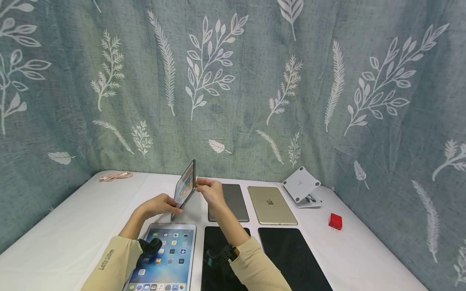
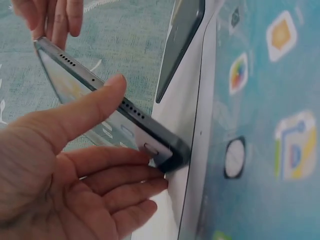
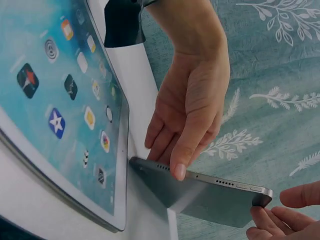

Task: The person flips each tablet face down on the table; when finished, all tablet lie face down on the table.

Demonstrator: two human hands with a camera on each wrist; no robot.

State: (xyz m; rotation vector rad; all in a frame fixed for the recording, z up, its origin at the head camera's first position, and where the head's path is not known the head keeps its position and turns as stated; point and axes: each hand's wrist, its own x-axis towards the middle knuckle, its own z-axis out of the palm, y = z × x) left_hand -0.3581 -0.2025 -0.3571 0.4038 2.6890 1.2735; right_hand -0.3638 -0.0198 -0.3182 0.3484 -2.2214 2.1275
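Tilted up on edge at the table's middle is a slim dark-framed tablet (image 1: 185, 184), its lit screen turned to the left. My left hand (image 1: 159, 205) grips its near end, with the thumb (image 2: 102, 102) on the edge by the speaker holes and the fingers on the screen side. At the far upper corner, the fingertips of my right hand (image 1: 212, 193) pinch the edge. Its fingers (image 3: 274, 220) curl around that corner in the right wrist view. Just below the left hand, a white-framed tablet (image 1: 165, 258) lies face up showing app icons.
A grey tablet (image 1: 237, 202) and a gold tablet (image 1: 272, 206) lie back up. Two black panels (image 1: 291, 258) lie nearer, one partly under the right forearm. Farther right are a silver folding stand (image 1: 301, 185) and a red charger plug (image 1: 335, 221). A pinkish cable (image 1: 115, 176) lies back left.
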